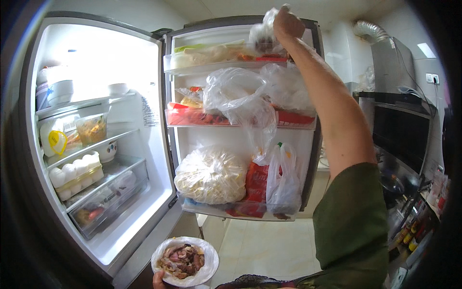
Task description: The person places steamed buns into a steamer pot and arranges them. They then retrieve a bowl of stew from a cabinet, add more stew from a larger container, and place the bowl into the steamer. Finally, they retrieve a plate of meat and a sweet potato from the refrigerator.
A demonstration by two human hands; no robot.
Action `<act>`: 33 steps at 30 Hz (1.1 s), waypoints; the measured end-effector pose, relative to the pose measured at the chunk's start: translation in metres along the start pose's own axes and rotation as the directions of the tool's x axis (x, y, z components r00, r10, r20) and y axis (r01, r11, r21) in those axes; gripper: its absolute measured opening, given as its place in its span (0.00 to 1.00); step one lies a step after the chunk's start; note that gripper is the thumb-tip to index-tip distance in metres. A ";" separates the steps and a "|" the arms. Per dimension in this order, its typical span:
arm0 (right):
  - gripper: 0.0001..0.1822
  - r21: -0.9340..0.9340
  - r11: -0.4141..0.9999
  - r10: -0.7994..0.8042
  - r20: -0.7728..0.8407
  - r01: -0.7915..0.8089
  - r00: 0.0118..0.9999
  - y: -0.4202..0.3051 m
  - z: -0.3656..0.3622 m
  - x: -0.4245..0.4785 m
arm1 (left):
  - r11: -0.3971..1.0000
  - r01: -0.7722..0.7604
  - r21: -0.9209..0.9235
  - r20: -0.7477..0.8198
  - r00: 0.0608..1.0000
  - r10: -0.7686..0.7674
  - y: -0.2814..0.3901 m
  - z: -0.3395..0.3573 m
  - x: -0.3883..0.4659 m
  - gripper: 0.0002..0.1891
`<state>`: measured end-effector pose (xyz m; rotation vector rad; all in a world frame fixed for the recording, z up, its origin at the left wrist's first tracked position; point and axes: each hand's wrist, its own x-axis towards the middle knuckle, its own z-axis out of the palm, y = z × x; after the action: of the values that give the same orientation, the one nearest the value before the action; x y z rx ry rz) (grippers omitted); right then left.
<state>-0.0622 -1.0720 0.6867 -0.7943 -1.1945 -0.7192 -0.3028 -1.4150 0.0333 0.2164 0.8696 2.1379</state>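
Note:
My left hand (pixel 158 280) grips the rim of a round bowl (pixel 215 265) at the bottom of the view. The bowl is lined with thin plastic and holds pieces of dark meat. High up, my right hand (pixel 290 27) is closed on the top of a clear plastic bag (pixel 265 32) with something dark in its lower part. That bag is at the right end of the top shelf (pixel 216 65) of the opened fridge door; whether it rests there I cannot tell. Below it, loose plastic bags (pixel 234 90) hang over the middle door shelf.
A tied bag of pale food (pixel 211 177), a red packet (pixel 257 188) and a white bag (pixel 285 184) fill the lowest door shelf. Inside the fridge are an egg tray (pixel 77 177), bowls and a tub (pixel 92 128). A stove and range hood (pixel 391 61) stand at the right.

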 end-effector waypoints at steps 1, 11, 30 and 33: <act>0.22 -0.010 1.000 0.017 0.227 -0.015 0.974 -0.003 0.005 0.000 | 1.000 -0.004 -0.002 0.000 1.000 0.004 0.000 0.001 0.002 0.28; 0.18 0.428 0.846 -0.533 0.700 0.319 0.475 0.042 0.000 0.028 | 0.997 -0.071 0.036 0.000 0.997 0.071 0.006 0.010 0.003 0.30; 0.24 0.701 0.233 0.084 0.676 -0.674 0.732 0.052 0.010 0.019 | 0.998 -0.043 0.035 0.012 0.999 0.042 0.003 -0.004 0.003 0.29; 0.22 0.681 0.101 0.021 0.727 -0.725 0.686 0.050 0.009 0.020 | 0.999 -0.031 0.020 0.020 0.999 0.030 0.004 -0.004 0.003 0.29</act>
<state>-0.0214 -1.0388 0.7007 -0.1290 -1.5268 0.9156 -0.3083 -1.4166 0.0326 0.2627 0.8825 2.1520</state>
